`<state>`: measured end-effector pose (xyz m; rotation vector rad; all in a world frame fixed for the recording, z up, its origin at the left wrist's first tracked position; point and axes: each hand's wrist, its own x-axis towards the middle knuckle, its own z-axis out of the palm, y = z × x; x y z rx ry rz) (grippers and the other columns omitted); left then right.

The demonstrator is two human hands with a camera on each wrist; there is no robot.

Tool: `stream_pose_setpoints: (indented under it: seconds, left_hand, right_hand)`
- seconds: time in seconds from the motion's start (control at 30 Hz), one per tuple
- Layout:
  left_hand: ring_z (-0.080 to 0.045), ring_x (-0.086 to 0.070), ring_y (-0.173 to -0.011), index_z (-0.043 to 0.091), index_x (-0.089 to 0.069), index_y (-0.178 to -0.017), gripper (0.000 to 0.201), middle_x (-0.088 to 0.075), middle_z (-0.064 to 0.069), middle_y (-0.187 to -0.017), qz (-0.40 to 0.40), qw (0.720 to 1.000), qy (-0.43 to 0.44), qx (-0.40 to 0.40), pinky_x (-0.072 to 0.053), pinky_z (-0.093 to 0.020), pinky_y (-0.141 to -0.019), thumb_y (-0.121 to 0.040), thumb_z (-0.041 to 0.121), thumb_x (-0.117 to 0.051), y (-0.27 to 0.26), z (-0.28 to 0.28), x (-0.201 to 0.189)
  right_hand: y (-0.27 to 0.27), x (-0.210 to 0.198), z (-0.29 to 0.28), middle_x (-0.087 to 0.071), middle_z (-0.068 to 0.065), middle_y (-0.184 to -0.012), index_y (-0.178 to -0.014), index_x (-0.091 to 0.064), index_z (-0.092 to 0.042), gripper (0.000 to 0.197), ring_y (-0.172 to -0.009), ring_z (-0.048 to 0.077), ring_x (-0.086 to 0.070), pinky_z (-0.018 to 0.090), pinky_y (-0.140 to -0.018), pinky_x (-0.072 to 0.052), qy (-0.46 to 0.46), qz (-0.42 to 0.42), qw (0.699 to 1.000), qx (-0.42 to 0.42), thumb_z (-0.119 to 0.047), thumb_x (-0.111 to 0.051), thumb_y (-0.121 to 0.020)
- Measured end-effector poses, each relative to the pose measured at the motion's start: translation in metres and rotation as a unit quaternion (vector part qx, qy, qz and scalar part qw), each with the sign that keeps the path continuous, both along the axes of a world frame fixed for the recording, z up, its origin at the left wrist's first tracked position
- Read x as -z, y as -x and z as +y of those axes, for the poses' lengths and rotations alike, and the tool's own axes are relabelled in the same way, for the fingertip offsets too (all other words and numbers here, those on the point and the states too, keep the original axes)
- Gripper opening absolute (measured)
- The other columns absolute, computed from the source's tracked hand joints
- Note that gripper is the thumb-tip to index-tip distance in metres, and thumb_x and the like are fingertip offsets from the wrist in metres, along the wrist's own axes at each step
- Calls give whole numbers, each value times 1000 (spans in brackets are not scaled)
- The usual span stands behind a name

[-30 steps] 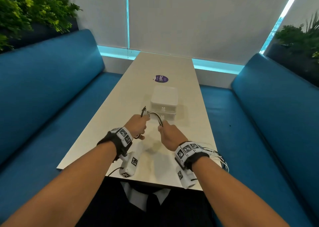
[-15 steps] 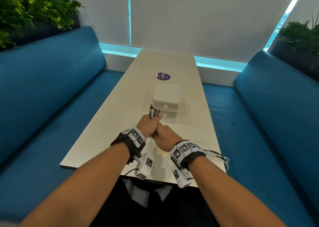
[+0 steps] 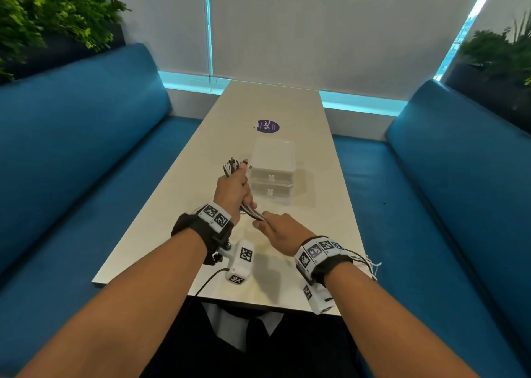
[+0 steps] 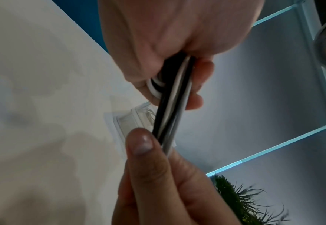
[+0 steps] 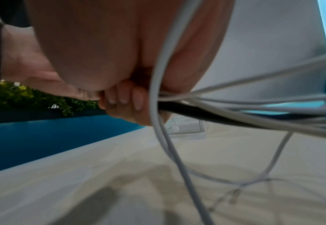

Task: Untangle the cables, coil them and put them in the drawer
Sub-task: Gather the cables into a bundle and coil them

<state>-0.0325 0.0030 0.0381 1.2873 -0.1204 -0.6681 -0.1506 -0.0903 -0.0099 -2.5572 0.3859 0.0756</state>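
Note:
A bundle of black and white cables (image 3: 253, 212) runs between my two hands above the table (image 3: 178, 205). My left hand (image 3: 244, 188) grips the bundle in a fist, and the cable ends (image 3: 233, 166) stick out beyond it. Just behind, my right hand (image 3: 263, 219) pinches the same strands between thumb (image 4: 140, 143) and fingers (image 5: 127, 99). In the left wrist view the cables (image 4: 173, 99) pass from one hand to the other. A small clear two-drawer unit (image 3: 273, 170) stands right of the left hand, both drawers pushed in.
Loose white cable strands (image 3: 365, 259) trail past my right wrist at the table's right edge, and loops of white cable (image 5: 177, 152) hang to the tabletop. A purple sticker (image 3: 267, 126) lies beyond the drawer unit. Blue benches (image 3: 86, 147) flank the table.
The hands came together from holding an arc of cable between them. Now the left fist is further forward and the right hand has slid back along the bundle.

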Motion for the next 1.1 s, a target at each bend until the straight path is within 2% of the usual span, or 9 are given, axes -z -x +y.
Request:
stream_pose_setpoints:
  seconds: [0.2,0.37,0.43,0.5,0.67,0.77,0.83,0.93,1.1]
  left_hand:
    - [-15,-17,-39,23,-37,-62,44,-23,3,-49,-11,1000,-7,24,-22,-22,-42,-99,39,-55,-2,2,-1]
    - [-17,-24,-39,18,-40,-65,41,-29,4,-47,-118,985,-115,59,-24,-25,-46,-96,39,-58,-15,7,-5]
    - [-19,-31,-42,15,-43,-65,44,-34,2,-47,-232,945,-202,113,-29,-28,-49,-97,42,-57,-15,9,-2]
    - [-20,-40,-47,13,-48,-66,46,-45,-1,-53,-342,874,-299,172,-31,-29,-51,-98,45,-52,-15,15,0]
    - [-18,-54,-62,16,-58,-74,44,-59,-4,-70,-427,769,-387,279,-37,-30,-56,-90,58,-59,-16,34,7]
    - [-14,-59,-69,17,-62,-87,69,-63,0,-78,-478,695,-425,328,-47,-32,-60,-66,84,-61,-5,31,13]
    - [-16,-62,-70,16,-62,-87,75,-67,-1,-79,-493,672,-442,331,-51,-35,-63,-57,84,-68,-4,28,15]
    - [-15,-62,-71,18,-58,-89,59,-64,1,-82,-511,638,-464,342,-51,-30,-61,-60,64,-80,-2,24,16]
    - [-20,-59,-70,21,-56,-83,17,-59,1,-77,-538,625,-456,336,-40,-26,-56,-79,31,-69,-2,20,19]
  right_hand:
    - [-2,4,-3,-59,5,-73,-84,-49,-16,38,-68,25,-57,36,-63,-42,14,41,999,-22,-50,-42,-100]
    - [9,11,-16,-60,1,-76,-83,-55,-18,40,-69,20,-57,34,-64,-42,13,71,997,-9,-54,-45,-98]
    - [7,9,-18,-61,1,-77,-82,-58,-18,43,-70,20,-56,34,-64,-42,32,69,997,-12,-57,-47,-96]
    - [11,6,-26,-61,0,-77,-78,-57,-21,40,-72,21,-58,34,-65,-43,54,67,996,-11,-58,-50,-94]
    - [26,0,-42,-57,-2,-72,-74,-53,-25,42,-68,18,-54,37,-67,-44,82,75,994,-1,-59,-44,-96]
    - [22,-4,-42,-56,-2,-71,-74,-53,-24,40,-67,19,-54,36,-66,-43,92,62,994,-4,-54,-43,-98]
    - [21,-5,-44,-56,-2,-70,-74,-53,-23,39,-66,18,-53,36,-66,-43,92,56,994,1,-52,-44,-98]
    - [22,-6,-45,-55,-2,-70,-74,-52,-22,40,-69,20,-53,36,-65,-42,100,45,994,0,-53,-44,-98]
    - [21,-7,-49,-53,-2,-66,-69,-47,-25,40,-62,17,-49,36,-62,-41,104,32,994,11,-53,-44,-98]
